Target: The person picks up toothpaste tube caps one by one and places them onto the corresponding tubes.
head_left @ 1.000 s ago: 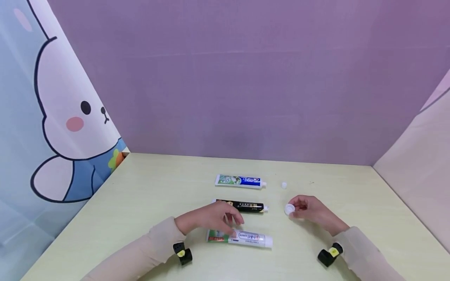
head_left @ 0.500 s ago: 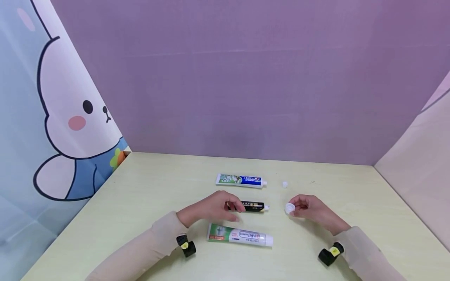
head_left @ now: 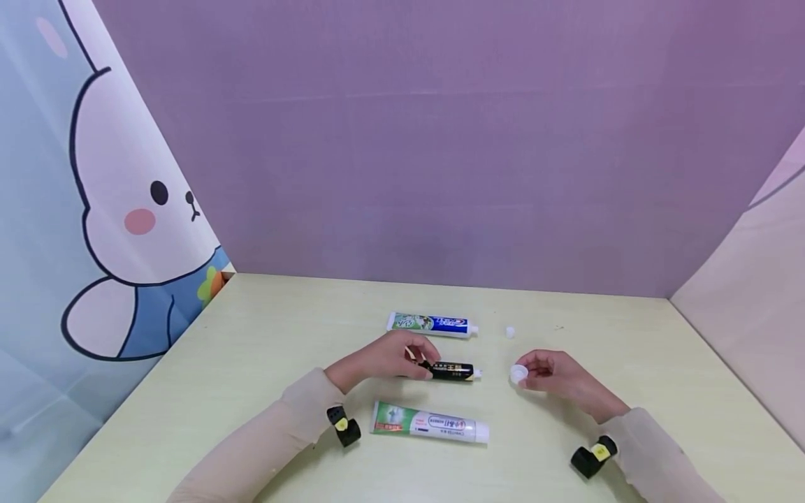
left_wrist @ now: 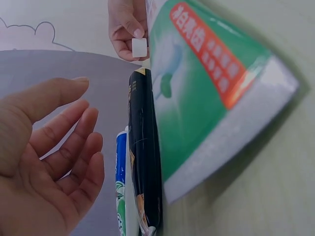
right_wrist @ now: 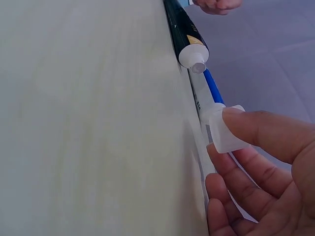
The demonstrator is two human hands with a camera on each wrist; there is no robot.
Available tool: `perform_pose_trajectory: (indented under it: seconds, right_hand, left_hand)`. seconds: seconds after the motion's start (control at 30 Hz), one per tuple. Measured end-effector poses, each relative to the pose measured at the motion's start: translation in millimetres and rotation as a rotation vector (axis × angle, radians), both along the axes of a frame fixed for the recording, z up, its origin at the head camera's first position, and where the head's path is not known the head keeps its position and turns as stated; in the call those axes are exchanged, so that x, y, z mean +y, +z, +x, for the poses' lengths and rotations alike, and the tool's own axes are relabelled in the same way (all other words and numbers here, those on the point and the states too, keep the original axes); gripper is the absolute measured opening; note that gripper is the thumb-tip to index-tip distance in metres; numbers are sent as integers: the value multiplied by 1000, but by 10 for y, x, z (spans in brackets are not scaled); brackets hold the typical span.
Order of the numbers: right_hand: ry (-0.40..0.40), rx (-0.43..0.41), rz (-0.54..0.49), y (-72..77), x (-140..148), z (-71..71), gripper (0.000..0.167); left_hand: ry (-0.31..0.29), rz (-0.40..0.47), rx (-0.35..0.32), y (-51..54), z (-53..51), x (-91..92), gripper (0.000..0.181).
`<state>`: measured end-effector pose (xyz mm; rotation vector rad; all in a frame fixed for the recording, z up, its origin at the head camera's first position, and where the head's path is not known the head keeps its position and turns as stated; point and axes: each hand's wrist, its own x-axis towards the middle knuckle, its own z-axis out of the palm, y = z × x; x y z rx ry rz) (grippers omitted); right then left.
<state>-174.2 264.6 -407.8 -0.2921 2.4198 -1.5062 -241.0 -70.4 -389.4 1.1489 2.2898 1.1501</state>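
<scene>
My right hand (head_left: 560, 377) pinches a white toothpaste cap (head_left: 518, 374) between thumb and fingers, just right of the black tube's bare nozzle. The right wrist view shows this cap (right_wrist: 227, 135) close up. Over the left part of the black toothpaste tube (head_left: 454, 372) hovers my left hand (head_left: 399, 355). In the left wrist view its fingers (left_wrist: 91, 142) are loosely bent and apart from the black tube (left_wrist: 143, 152), with nothing between them. A green-and-white toothpaste tube (head_left: 430, 424) with its cap on lies nearest me.
At the back lies a blue-and-green toothpaste tube (head_left: 430, 325) with an uncapped nozzle. A small white cap (head_left: 510, 332) stands on the table (head_left: 283, 328) to its right. A purple partition (head_left: 440, 175) rises along the table's far edge.
My left hand has moved away from the green-and-white tube, forward to above the black tube. My right hand stays in place, still pinching the white cap.
</scene>
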Motion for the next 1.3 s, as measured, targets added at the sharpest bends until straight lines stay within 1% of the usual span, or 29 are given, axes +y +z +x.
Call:
perform_pose_trajectory:
  seconds: [0.13, 0.43, 0.6, 0.8, 0.97, 1.13, 1.3]
  right_hand:
    - [-2, 8, 7, 12, -7, 8, 33]
    - [-28, 12, 10, 17, -9, -3, 35]
    - [-19, 23, 3, 14, -5, -1, 35]
    - [-27, 21, -2, 33, -24, 11, 35]
    - [-29, 21, 12, 40, -26, 17, 37]
    - [-28, 24, 19, 20, -9, 13, 36]
    - [-27, 37, 36, 14, -18, 1, 36]
  left_hand:
    - [-1, 4, 4, -1, -35, 0, 21]
    - [25, 7, -68, -54, -100, 17, 24]
    - [42, 14, -96, -106, -129, 40, 24]
    - [48, -7, -97, -165, -146, 59, 26]
    - [55, -23, -105, -155, -116, 77, 28]
    - [56, -44, -86, -154, -104, 99, 30]
    - [73, -99, -73, -175, -116, 113, 36]
